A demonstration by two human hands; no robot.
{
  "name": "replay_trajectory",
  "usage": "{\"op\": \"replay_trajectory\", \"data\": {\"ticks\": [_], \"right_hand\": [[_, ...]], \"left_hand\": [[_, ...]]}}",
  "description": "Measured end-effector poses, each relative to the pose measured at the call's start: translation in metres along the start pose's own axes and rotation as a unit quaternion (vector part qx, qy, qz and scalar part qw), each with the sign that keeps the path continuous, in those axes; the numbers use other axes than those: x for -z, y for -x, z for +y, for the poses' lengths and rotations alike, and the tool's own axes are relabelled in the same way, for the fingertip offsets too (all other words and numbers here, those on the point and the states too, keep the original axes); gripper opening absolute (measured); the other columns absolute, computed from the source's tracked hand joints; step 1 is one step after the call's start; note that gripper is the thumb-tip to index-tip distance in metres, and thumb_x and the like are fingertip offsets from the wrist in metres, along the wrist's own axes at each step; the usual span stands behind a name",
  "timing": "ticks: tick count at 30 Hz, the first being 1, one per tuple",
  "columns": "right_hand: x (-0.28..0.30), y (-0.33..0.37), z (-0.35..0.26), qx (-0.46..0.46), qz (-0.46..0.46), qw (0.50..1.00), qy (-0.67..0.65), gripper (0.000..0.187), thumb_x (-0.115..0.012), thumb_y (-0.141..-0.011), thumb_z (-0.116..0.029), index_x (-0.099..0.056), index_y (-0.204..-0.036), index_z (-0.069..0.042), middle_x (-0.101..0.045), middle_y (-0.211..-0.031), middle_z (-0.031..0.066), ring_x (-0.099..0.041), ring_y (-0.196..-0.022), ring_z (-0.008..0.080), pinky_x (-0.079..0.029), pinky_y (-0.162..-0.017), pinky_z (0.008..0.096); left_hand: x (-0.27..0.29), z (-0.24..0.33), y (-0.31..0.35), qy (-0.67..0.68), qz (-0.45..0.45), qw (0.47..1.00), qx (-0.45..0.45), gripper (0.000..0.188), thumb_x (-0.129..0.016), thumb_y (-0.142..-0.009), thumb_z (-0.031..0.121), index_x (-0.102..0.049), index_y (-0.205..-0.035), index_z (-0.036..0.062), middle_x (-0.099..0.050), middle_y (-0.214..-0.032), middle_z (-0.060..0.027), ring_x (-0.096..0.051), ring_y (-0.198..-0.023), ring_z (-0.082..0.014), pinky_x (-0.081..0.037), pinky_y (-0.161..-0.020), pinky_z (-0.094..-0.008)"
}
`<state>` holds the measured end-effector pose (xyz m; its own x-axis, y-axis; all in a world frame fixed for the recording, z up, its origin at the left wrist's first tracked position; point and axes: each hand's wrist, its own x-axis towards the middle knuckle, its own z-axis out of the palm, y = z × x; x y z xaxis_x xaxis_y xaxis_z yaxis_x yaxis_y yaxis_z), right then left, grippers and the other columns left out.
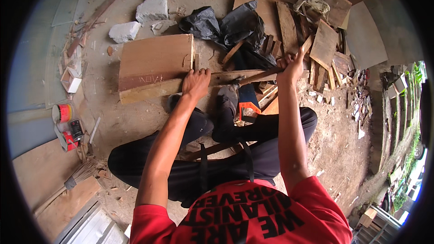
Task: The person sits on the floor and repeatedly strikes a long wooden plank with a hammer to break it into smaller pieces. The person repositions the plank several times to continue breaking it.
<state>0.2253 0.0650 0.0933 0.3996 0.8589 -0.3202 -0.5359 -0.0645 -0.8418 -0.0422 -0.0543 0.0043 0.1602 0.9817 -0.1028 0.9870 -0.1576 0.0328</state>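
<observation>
My left hand (196, 83) presses down on the near edge of a large brown wooden board (153, 58), which lies over a paler plank (144, 91) on the dirt ground. A narrow wooden strip (230, 75) runs right from that hand. My right hand (292, 66) is shut on the wooden handle of a hammer (260, 76). The handle slants up to the right, and its dark head rests low near the strip. I am squatting, with my knees and dark trousers just below both hands.
Two grey stones (151, 8) and black plastic bags (226, 25) lie beyond the board. A heap of wood offcuts (323, 45) fills the upper right. Tins (64, 113) and a brush (83, 174) sit at left. An orange-handled tool (248, 106) lies by my feet.
</observation>
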Motion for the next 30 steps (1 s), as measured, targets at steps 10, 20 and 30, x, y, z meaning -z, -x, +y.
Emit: {"op": "replay_trajectory", "data": {"ticks": [10,20,30], "right_hand": [[0.008,0.09,-0.046,0.091,-0.126,0.983,-0.092,0.025,-0.052,-0.091,-0.025,-0.038,-0.074,-0.012,-0.034,-0.054,0.0009,-0.029,-0.042,0.0118,-0.026,-0.042,0.0295],[-0.082,0.169,-0.103,0.158,-0.551,0.81,-0.126,0.027,-0.049,-0.09,-0.006,-0.036,-0.067,-0.008,-0.036,-0.054,0.0011,-0.031,-0.044,0.0083,-0.026,-0.041,0.026],[-0.168,0.233,-0.077,0.152,-0.59,0.778,-0.151,0.026,-0.047,-0.093,-0.01,-0.041,-0.068,-0.006,-0.039,-0.051,0.0029,-0.031,-0.042,0.0093,-0.028,-0.04,0.0272]], "left_hand": [[0.009,0.037,0.057,0.107,0.121,0.984,0.076,0.061,-0.079,-0.076,0.036,-0.05,-0.12,0.0035,-0.062,-0.112,-0.0155,-0.059,-0.108,-0.0301,-0.042,-0.095,-0.0439],[0.048,0.039,0.059,0.34,0.386,0.824,0.239,0.066,-0.088,-0.067,0.027,-0.047,-0.112,0.0008,-0.062,-0.104,-0.0221,-0.06,-0.099,-0.0437,-0.047,-0.086,-0.0512],[0.082,-0.028,0.113,0.454,0.379,0.735,0.331,0.06,-0.085,-0.069,0.019,-0.048,-0.112,-0.0041,-0.065,-0.108,-0.0226,-0.066,-0.1,-0.0333,-0.05,-0.088,-0.04]]}}
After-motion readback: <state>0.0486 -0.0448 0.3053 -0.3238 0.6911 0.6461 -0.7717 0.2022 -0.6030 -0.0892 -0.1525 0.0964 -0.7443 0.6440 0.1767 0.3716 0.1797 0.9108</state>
